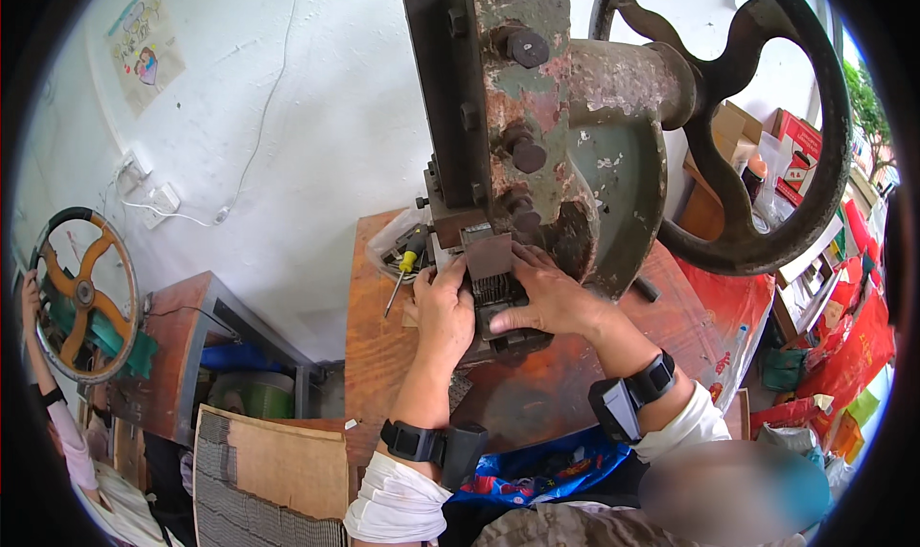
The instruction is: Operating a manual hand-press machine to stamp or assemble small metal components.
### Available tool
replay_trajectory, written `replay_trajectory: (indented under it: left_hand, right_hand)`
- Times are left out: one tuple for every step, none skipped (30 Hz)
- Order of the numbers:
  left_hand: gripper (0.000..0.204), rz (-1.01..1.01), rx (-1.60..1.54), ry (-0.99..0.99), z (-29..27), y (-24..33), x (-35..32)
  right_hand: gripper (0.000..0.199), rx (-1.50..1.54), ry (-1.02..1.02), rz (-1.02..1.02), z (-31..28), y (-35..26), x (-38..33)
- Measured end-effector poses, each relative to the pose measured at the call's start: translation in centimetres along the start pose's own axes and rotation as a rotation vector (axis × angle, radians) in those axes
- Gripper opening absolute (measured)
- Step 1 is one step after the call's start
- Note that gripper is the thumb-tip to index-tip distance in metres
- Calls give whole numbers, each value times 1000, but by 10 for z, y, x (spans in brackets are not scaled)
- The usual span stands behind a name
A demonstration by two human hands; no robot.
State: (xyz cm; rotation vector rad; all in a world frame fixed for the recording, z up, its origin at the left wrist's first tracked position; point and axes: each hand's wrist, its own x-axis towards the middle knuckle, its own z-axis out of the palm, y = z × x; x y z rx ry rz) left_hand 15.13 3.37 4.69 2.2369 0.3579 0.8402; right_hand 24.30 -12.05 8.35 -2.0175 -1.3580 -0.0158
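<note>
A heavy rusted press machine point(537, 135) with a big black flywheel point(767, 164) stands on a wooden table point(379, 346). Below its ram sits a dark toothed die block point(496, 293). My left hand point(444, 315) rests against the block's left side, fingers curled on it. My right hand point(548, 298) lies over its right side, fingertips at the teeth. Whatever small piece sits between my fingers is hidden. Both wrists wear black bands.
A yellow-handled screwdriver point(406, 264) lies on the table's left part beside a plastic bag. Another person's hand point(31, 293) grips a second press's orange-spoked wheel point(84, 293) at far left. Cardboard sheets point(273, 475) lean below; red boxes and shelves point(815, 250) crowd the right.
</note>
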Motion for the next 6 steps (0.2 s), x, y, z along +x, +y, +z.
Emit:
replay_trajectory:
  left_hand:
    - [44, -18, 50, -18, -1, 3, 0]
    - [44, -36, 99, -36, -2, 5, -1]
    - [44, -33, 99, -34, -2, 3, 0]
    - [45, -22, 93, -63, -2, 0, 1]
    - [45, -10, 88, -92, -2, -3, 2]
    - [45, -11, 56, -104, -1, -5, 3]
  right_hand:
    - [94, -76, -47, 46, -2, -4, 1]
    - [100, -151, -94, 92, -3, -6, 2]
    - [100, -152, -91, 91, -2, -7, 0]
    - [102, -63, -27, 41, 0, -7, -3]
    - [104, 27, 38, -8, 1, -6, -5]
    - [108, 18, 18, 10, 2, -3, -5]
